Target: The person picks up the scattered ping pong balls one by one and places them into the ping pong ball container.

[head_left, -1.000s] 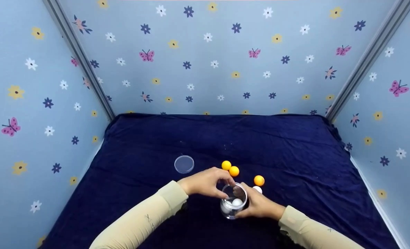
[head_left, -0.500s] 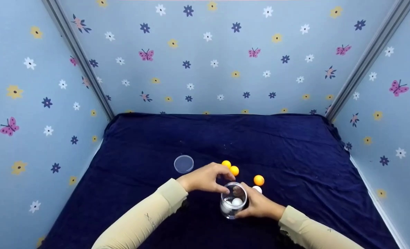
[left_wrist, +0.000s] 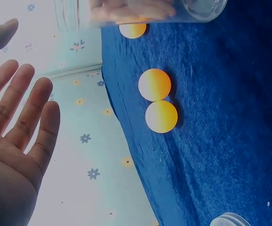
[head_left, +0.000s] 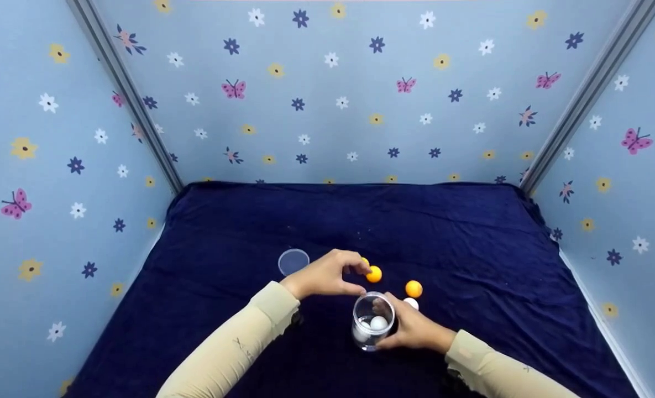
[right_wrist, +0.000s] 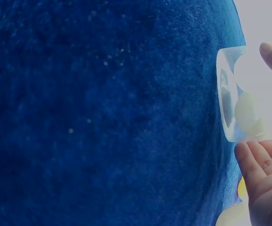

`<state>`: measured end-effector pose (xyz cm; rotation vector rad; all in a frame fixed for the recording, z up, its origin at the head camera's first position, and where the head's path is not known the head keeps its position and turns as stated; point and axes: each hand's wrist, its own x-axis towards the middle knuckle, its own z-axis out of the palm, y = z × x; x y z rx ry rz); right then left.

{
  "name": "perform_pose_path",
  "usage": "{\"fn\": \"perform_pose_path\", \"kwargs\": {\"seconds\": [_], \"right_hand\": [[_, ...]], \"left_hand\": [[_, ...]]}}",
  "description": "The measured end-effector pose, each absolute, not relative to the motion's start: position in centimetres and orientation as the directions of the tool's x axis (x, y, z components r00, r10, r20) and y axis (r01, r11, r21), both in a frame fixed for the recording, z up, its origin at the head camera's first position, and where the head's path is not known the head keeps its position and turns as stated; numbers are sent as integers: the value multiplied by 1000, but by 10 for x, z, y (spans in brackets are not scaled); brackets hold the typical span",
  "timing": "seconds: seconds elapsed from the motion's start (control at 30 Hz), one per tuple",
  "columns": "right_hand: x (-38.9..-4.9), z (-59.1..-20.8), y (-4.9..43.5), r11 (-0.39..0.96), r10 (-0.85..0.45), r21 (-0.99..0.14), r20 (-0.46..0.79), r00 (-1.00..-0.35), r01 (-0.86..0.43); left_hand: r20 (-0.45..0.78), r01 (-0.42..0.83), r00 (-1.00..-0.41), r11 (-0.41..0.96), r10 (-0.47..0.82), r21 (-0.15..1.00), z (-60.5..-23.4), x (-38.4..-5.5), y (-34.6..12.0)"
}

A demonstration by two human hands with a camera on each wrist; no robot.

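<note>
My right hand [head_left: 413, 326] grips a clear plastic jar [head_left: 367, 344] that stands upright and uncovered on the cloth. White ping-pong balls [head_left: 378, 323] lie in its bottom; two show through the wall in the right wrist view. My left hand [head_left: 327, 275] hovers left of and beyond the jar's rim, fingers spread and relaxed, holding nothing; the left wrist view shows its bare palm. Just past its fingertips lie two touching orange ping-pong balls [left_wrist: 155, 85], one partly hidden by the hand in the head view. A third orange ball [head_left: 414, 288] lies beyond my right hand, beside a white ball [head_left: 411, 303].
A round clear lid [head_left: 293, 261] lies flat to the left, partly behind my left hand. Dark blue cloth [head_left: 460, 232] covers the table. Flower-patterned walls [head_left: 327, 83] enclose it at the back and both sides.
My left hand has drawn up and away from the jar's mouth toward the pair of orange balls. The right hand and the jar have stayed in place.
</note>
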<state>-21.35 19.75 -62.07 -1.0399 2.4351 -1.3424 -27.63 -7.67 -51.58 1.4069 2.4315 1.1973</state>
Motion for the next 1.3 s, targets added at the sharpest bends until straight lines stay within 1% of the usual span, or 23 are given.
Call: {"fn": "perform_pose_path", "kwargs": {"seconds": [0.17,0.3,0.77,0.97,1.3], "right_hand": [[-213,-622,198,351,-646,-798,171,-744,-489],[-213,-623,199,360,-641,-794,171,-748,-490],[-213,-623,198,363,-638,-776,197,-745,-516],[-213,-624,199,353,-644,-771,212,-735,-531],[-213,-624,198,377,-642,-752,207,-738,-540]], "left_hand": [[270,660,-611,290,744,693,-518,-281,-78],[263,649,-629,308,731,696,-521,-284,-79],[237,615,-674,354,700,705,-529,-298,-79],[233,621,-681,379,694,686,-534,-305,-79],[213,578,-700,366,682,729,-540,-316,-78]]}}
